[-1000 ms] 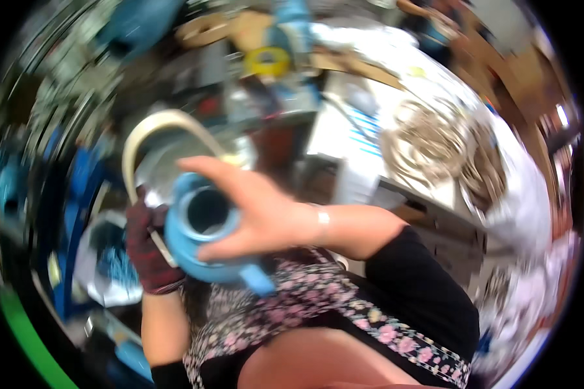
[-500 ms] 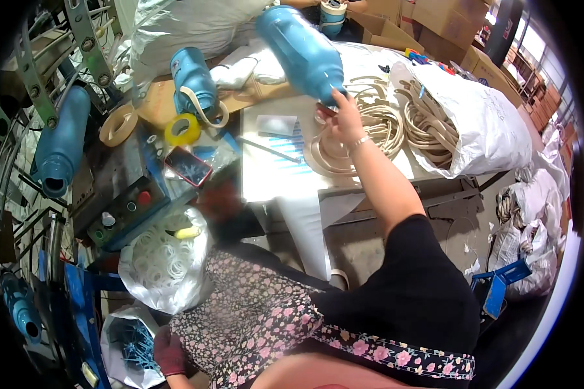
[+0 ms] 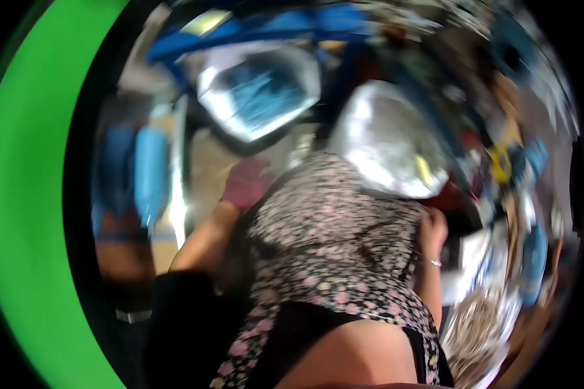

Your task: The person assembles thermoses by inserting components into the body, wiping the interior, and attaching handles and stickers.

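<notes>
Motion smears the whole view. My left hand (image 3: 248, 183), in a dark pink glove, hangs beside the floral apron (image 3: 331, 253). It is closest to a white bag (image 3: 217, 113) of thin blue strips, with a gap between them; its fingers are too blurred to read. Bare and with a bracelet at the wrist, my right hand (image 3: 434, 230) is against the apron's right side. No bottle shows in it, and its fingers are not clear. Just ahead of it is a clear plastic bag (image 3: 386, 139) of pale rings with a yellow-handled tool (image 3: 424, 171) on top.
Blue bottles (image 3: 150, 172) stand upright at the left. Another blue bottle (image 3: 533, 262) is at the right, beyond coiled beige straps (image 3: 477, 321). A roll of yellow tape (image 3: 500, 164) lies at the right. Blue framework (image 3: 285, 24) runs behind the bags, and a green surface (image 3: 29, 168) fills the left rim.
The view has swung left. My right hand no longer holds the large blue bottle and has dropped to the apron's side. My left hand has moved out from beside the strip bag.
</notes>
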A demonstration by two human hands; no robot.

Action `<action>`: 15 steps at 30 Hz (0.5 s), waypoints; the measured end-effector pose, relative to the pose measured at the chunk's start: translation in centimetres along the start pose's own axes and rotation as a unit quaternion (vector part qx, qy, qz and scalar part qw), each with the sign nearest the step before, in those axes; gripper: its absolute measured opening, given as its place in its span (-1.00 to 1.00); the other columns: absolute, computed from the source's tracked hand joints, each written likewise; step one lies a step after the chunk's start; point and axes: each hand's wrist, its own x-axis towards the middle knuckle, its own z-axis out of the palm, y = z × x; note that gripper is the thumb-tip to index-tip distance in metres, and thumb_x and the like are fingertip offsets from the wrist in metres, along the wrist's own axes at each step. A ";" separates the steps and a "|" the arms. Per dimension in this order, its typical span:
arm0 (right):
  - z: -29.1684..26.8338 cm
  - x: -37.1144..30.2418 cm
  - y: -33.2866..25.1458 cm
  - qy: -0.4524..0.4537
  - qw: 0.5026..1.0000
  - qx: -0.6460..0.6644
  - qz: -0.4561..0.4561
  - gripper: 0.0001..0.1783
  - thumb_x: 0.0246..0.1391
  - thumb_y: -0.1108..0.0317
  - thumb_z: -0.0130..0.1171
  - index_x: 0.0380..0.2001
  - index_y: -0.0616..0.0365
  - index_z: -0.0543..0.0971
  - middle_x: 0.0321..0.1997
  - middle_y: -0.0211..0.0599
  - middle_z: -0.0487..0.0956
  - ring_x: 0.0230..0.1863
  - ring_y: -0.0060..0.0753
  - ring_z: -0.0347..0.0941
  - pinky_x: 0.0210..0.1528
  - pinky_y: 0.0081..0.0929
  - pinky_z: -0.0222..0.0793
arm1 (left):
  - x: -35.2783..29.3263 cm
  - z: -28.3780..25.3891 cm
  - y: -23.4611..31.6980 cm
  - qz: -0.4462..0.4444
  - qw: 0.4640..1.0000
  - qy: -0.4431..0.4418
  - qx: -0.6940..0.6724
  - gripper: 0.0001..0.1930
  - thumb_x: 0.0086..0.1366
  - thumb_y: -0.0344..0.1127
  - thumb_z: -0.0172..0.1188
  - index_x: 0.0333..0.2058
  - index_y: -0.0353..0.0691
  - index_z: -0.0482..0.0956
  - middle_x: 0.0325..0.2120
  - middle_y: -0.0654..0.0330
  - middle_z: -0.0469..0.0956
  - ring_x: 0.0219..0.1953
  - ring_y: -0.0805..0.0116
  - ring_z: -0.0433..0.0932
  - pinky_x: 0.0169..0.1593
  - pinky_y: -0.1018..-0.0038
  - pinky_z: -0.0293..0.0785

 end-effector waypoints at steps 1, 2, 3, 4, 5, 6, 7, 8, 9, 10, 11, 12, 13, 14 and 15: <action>-0.6 0.4 3.2 0.018 0.999 -0.023 0.013 -0.80 -0.06 0.35 0.23 -0.39 0.25 0.53 -0.44 -0.08 0.51 -0.33 -0.02 0.45 -0.22 -0.27 0.38 | -1.4 -0.9 -3.0 -0.035 0.999 0.020 0.028 -0.62 0.24 -0.02 0.12 -0.09 -0.14 0.56 -0.09 0.00 0.55 0.05 0.05 0.46 0.16 0.28 0.31; -0.9 1.0 5.6 0.009 0.998 -0.056 0.022 -0.84 -0.02 0.39 0.20 -0.39 0.26 0.51 -0.42 -0.07 0.52 -0.33 -0.04 0.46 -0.21 -0.28 0.38 | -3.2 -1.8 -6.3 -0.072 0.995 0.042 0.060 -0.63 0.23 0.00 0.14 -0.11 -0.11 0.57 -0.09 0.03 0.55 0.05 0.05 0.46 0.17 0.27 0.31; -1.5 2.1 7.0 -0.016 0.996 -0.087 0.014 -0.87 0.02 0.42 0.17 -0.40 0.28 0.50 -0.41 -0.06 0.53 -0.32 -0.05 0.47 -0.19 -0.30 0.39 | -6.0 -2.0 -11.9 -0.046 0.981 0.096 0.160 -0.62 0.21 0.00 0.13 -0.13 -0.12 0.59 -0.09 0.01 0.55 0.04 0.03 0.47 0.14 0.26 0.34; -3.9 3.1 7.9 -0.049 0.989 -0.142 0.012 -0.86 0.01 0.43 0.19 -0.41 0.28 0.50 -0.41 -0.06 0.53 -0.32 -0.04 0.47 -0.20 -0.31 0.39 | -7.3 -3.4 -13.4 -0.068 0.973 0.103 0.196 -0.67 0.19 -0.05 0.14 -0.19 -0.13 0.59 -0.13 -0.02 0.55 -0.01 0.00 0.48 0.08 0.24 0.37; -5.0 3.3 6.3 -0.071 0.988 -0.136 0.006 -0.86 -0.01 0.43 0.20 -0.42 0.28 0.49 -0.43 -0.07 0.52 -0.32 -0.08 0.48 -0.20 -0.33 0.39 | -8.2 -5.3 -14.2 -0.085 0.961 0.109 0.239 -0.72 0.17 -0.11 0.15 -0.25 -0.15 0.60 -0.17 -0.06 0.55 -0.07 -0.03 0.49 0.03 0.21 0.41; -6.2 3.3 3.4 -0.094 0.987 -0.130 0.000 -0.86 -0.02 0.44 0.21 -0.43 0.28 0.48 -0.44 -0.08 0.51 -0.33 -0.11 0.48 -0.21 -0.36 0.38 | -9.3 -7.1 -15.3 -0.156 0.946 0.143 0.247 -0.76 0.15 -0.16 0.15 -0.30 -0.17 0.60 -0.22 -0.07 0.56 -0.12 -0.06 0.51 -0.02 0.18 0.43; -7.1 3.5 0.1 -0.110 0.987 -0.114 0.030 -0.85 -0.01 0.44 0.23 -0.39 0.27 0.48 -0.43 -0.17 0.52 -0.33 -0.27 0.48 -0.21 -0.42 0.38 | -9.9 -8.7 -16.5 -0.220 0.927 0.175 0.249 -0.81 0.13 -0.21 0.15 -0.36 -0.18 0.60 -0.26 -0.08 0.57 -0.17 -0.08 0.52 -0.08 0.14 0.45; -6.9 4.0 -1.0 -0.112 0.986 -0.118 0.028 -0.85 -0.01 0.44 0.23 -0.39 0.27 0.48 -0.43 -0.17 0.52 -0.33 -0.27 0.48 -0.21 -0.42 0.38 | -10.6 -9.7 -18.0 -0.283 0.900 0.220 0.248 -0.78 0.13 -0.20 0.12 -0.35 -0.19 0.60 -0.25 -0.06 0.58 -0.16 -0.08 0.53 -0.07 0.14 0.45; -6.8 4.3 -1.7 -0.097 0.993 -0.063 0.000 -0.84 0.02 0.43 0.23 -0.36 0.25 0.48 -0.43 -0.23 0.52 -0.36 -0.34 0.45 -0.23 -0.45 0.38 | -11.5 -10.5 -19.4 -0.343 0.869 0.263 0.241 -0.75 0.12 -0.18 0.09 -0.35 -0.20 0.60 -0.25 -0.04 0.58 -0.16 -0.07 0.53 -0.07 0.13 0.45; -6.9 3.8 -1.6 -0.098 0.995 -0.027 0.005 -0.84 0.05 0.42 0.22 -0.33 0.24 0.48 -0.41 -0.29 0.52 -0.37 -0.42 0.42 -0.24 -0.49 0.37 | -11.1 -12.1 -19.7 -0.381 0.864 0.252 0.212 -0.71 0.13 -0.15 0.05 -0.32 -0.20 0.61 -0.21 -0.03 0.58 -0.13 -0.05 0.53 -0.04 0.15 0.44; -6.5 3.9 -1.3 -0.102 0.995 0.009 0.005 -0.84 0.08 0.41 0.22 -0.30 0.23 0.49 -0.40 -0.36 0.52 -0.38 -0.51 0.40 -0.26 -0.54 0.36 | -10.8 -13.2 -20.1 -0.423 0.854 0.241 0.185 -0.67 0.14 -0.12 0.02 -0.28 -0.20 0.62 -0.18 -0.02 0.59 -0.10 -0.04 0.53 0.00 0.18 0.44; -6.4 3.6 -1.0 -0.122 0.992 0.030 0.031 -0.83 0.08 0.41 0.22 -0.29 0.24 0.49 -0.39 -0.36 0.51 -0.36 -0.52 0.40 -0.24 -0.55 0.36 | -10.8 -13.9 -21.1 -0.445 0.850 0.228 0.164 -0.64 0.16 -0.09 -0.01 -0.25 -0.20 0.62 -0.14 0.00 0.58 -0.07 -0.01 0.53 0.03 0.19 0.43; -5.8 3.7 -1.1 -0.141 0.987 0.053 0.055 -0.82 0.09 0.41 0.22 -0.27 0.24 0.49 -0.39 -0.37 0.51 -0.35 -0.54 0.40 -0.22 -0.57 0.35 | -10.0 -14.1 -21.7 -0.370 0.887 0.208 0.180 -0.64 0.17 -0.09 0.00 -0.22 -0.17 0.63 -0.13 0.00 0.58 -0.04 0.01 0.52 0.05 0.20 0.41; -5.3 3.6 -1.4 -0.141 0.985 0.071 0.066 -0.82 0.07 0.42 0.22 -0.27 0.25 0.49 -0.39 -0.33 0.51 -0.34 -0.51 0.42 -0.21 -0.56 0.36 | -9.3 -14.0 -22.1 -0.291 0.919 0.185 0.193 -0.64 0.19 -0.09 0.00 -0.19 -0.15 0.63 -0.11 0.00 0.57 -0.02 0.03 0.51 0.08 0.22 0.40; -4.9 3.5 -1.7 -0.140 0.983 0.088 0.078 -0.82 0.06 0.44 0.23 -0.28 0.26 0.50 -0.39 -0.29 0.52 -0.34 -0.47 0.43 -0.20 -0.54 0.37 | -7.9 -13.8 -22.5 -0.199 0.939 0.177 0.218 -0.65 0.17 -0.08 0.04 -0.22 -0.15 0.63 -0.12 0.01 0.58 -0.03 0.03 0.51 0.07 0.21 0.41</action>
